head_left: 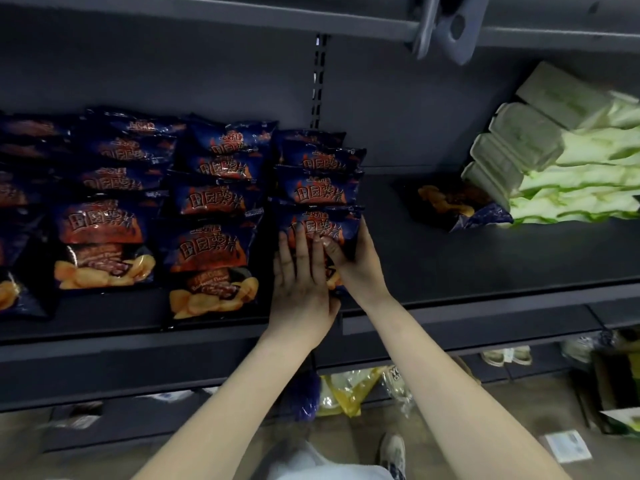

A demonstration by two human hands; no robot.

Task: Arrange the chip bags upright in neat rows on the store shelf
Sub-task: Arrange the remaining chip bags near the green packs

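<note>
The bags point(211, 216) are glossy dark blue, with a red-orange flame-shaped panel carrying large outlined characters and a picture of golden chips along the bottom. They stand in rows running from the shelf's point(450, 268) back to its front lip, each bag leaning on the one behind, so only the foremost shows its whole face. The front bag point(322, 225) of the rightmost row sits near the lip, just right of the middle row, and both hands are on it. The left hand point(301, 282) lies flat on its face, fingers straight and slightly spread, pressing the lower half. The right hand point(358, 268) grips its right edge, thumb across the front and fingers wrapped out of sight behind. Well to the right, a lone bag point(450, 204) lies flat on the shelf, its top end against a leaning stack of pale green packs point(571, 174) that fills the shelf's right end.
</note>
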